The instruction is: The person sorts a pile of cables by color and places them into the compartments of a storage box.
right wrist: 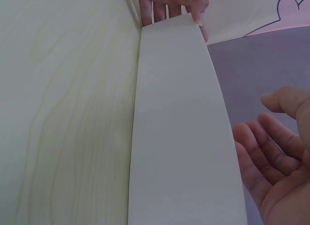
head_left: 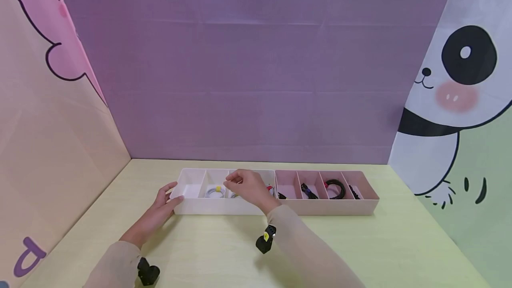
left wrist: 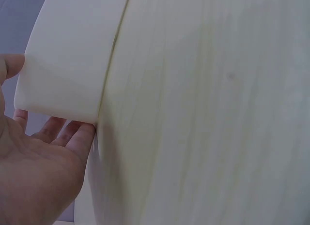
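Note:
A white divided storage box (head_left: 218, 206) lies lengthwise on the table. My left hand (head_left: 164, 203) grips its left end, the thumb at the front rim and the fingers against the end wall, as the left wrist view shows with the hand (left wrist: 43, 162). Over the white box's middle compartments hovers my right hand (head_left: 250, 188), its fingers loosely bent. Nothing shows between that thumb and fingers in the right wrist view of the hand (right wrist: 286, 162). A coiled white cable with a yellow tie (head_left: 218, 188) lies in the second compartment. My right hand partly hides the compartments beyond.
A pink divided box (head_left: 328, 207) adjoins the white one on the right. It holds a bundled black cable (head_left: 309, 191), a coiled black cable (head_left: 341, 191) with a red tie and other black pieces. A purple backdrop (head_left: 256, 79) rises behind the table (head_left: 224, 252).

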The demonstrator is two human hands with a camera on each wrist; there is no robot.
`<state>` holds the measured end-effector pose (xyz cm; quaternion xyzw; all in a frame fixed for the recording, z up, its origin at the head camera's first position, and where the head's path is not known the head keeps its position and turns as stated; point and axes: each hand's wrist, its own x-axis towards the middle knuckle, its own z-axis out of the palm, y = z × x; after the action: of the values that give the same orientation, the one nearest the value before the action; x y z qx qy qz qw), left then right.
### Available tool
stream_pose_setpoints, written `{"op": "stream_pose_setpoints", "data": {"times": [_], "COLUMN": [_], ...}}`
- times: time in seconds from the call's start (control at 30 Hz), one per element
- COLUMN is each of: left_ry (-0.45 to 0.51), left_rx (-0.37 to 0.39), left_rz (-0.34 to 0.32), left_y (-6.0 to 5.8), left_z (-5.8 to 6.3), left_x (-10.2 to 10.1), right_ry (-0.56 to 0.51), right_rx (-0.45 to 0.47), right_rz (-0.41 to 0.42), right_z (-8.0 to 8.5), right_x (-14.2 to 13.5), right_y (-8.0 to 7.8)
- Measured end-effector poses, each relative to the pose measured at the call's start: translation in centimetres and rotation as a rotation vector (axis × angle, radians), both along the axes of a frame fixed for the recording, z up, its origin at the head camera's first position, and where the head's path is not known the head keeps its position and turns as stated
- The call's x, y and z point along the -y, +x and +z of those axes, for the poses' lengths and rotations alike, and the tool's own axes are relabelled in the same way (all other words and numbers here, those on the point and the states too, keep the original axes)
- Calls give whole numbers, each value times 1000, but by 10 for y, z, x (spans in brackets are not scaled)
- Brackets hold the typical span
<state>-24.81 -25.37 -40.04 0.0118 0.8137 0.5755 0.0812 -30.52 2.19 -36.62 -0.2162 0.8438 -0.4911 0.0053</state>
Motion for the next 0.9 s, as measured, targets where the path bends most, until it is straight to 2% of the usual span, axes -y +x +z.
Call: {"op": "stream_pose_setpoints", "data": {"times": [0.23, 0.63, 0.9], "left_ry": [20, 34, 10], "left_rx": [-10, -17, -3], "left_rz": [2, 2, -3], "left_y": [2, 0, -1], "left_z": [0, -3, -2], "left_x": [0, -1, 0], "right_ry": [32, 60, 72], "right_rx": [-44, -60, -57], "right_rz": [14, 45, 50], "right_z": [-1, 5, 8], "right_x": [-8, -19, -25], "right_y": [2, 14, 19]}}
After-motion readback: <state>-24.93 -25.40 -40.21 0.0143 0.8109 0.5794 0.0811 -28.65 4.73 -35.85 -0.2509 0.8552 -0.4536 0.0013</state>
